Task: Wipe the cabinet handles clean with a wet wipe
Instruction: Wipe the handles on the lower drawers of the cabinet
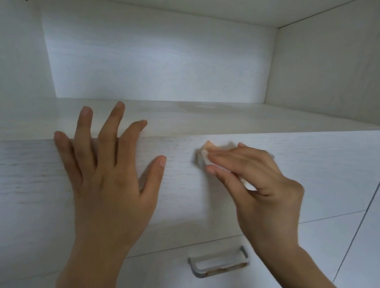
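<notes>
While right hand (257,184) pinches folded pale wet wipe (207,147) onto grey metal upper handle (199,161), left hand (104,174) braces white woodgrain drawer front (27,181), fingers (83,134) flat, released. Risk: thin pinch, wipe prob slips off handle end.

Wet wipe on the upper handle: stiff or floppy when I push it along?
Probably floppy: the wet wipe bunches into a crumpled peak at the right hand fingertips. It likely drapes over the upper handle, so it needs fingers behind it to push.
</notes>
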